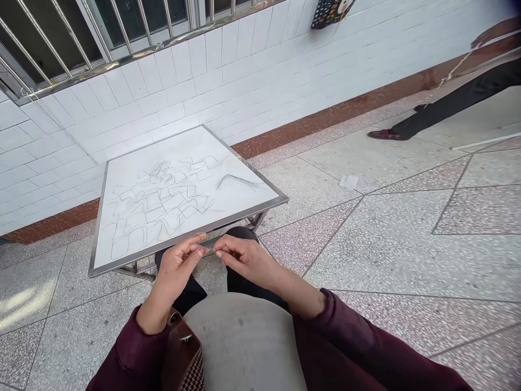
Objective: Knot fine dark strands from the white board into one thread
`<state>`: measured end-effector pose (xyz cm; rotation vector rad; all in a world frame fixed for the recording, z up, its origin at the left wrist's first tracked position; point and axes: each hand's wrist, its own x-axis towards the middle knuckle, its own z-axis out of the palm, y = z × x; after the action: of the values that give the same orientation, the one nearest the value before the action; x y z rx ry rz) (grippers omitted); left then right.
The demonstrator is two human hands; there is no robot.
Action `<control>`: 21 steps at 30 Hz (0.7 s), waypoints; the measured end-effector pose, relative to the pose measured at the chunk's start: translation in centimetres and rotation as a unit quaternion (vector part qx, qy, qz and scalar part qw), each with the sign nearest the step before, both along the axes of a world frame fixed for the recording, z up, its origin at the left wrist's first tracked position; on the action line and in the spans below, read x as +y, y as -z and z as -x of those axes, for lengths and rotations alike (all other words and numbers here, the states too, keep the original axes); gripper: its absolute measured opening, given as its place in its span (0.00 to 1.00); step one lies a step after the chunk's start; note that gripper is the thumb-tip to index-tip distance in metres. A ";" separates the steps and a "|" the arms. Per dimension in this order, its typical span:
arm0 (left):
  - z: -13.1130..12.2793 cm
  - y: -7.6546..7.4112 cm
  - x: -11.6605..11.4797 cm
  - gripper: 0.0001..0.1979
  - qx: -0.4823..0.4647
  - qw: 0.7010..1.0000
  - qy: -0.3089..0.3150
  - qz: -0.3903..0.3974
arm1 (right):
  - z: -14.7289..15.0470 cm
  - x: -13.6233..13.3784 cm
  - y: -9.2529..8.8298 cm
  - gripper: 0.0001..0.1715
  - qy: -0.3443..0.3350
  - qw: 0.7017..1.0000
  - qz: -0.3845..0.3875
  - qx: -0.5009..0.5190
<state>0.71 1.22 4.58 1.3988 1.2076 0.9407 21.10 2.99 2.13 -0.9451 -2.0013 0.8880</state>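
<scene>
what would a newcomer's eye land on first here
Probably the thin dark bent strands across the white tabletop by the tiled wall. Next, the left hand and right hand, pinching something tiny at its near edge. At upper right, another person's dark-trousered leg stands out.

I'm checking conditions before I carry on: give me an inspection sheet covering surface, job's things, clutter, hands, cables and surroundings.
Surface: white, metal-rimmed table.
Job's things: bent strands spread on the table; a bundle towards its right; a thin piece, too small to identify.
Clutter: white scrap on the floor.
Hands: left hand and right hand pinch the thin piece, close together.
Cables: thin line down the wall, perhaps cord.
Surroundings: barred window; another person's leg at right.
</scene>
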 end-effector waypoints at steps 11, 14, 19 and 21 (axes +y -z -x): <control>-1.2 0.4 0.4 0.19 -0.049 0.997 -0.062 -0.005 | 1.1 -0.4 0.4 0.11 0.034 0.999 0.017 0.024; -1.5 0.4 0.4 0.19 -0.020 0.996 -0.087 -0.031 | 1.6 -0.4 0.7 0.12 0.048 0.998 0.019 0.034; -2.1 0.5 0.4 0.19 0.033 0.989 -0.124 -0.074 | 2.4 -0.5 1.2 0.12 0.074 0.996 0.000 0.041; -2.4 0.5 0.4 0.19 0.036 0.987 -0.136 -0.081 | 2.7 -0.5 1.5 0.11 0.085 0.996 0.000 0.036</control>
<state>3.09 1.66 4.06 1.4279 1.4275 1.2098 18.37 2.51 0.65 -1.0519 -1.8288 0.8169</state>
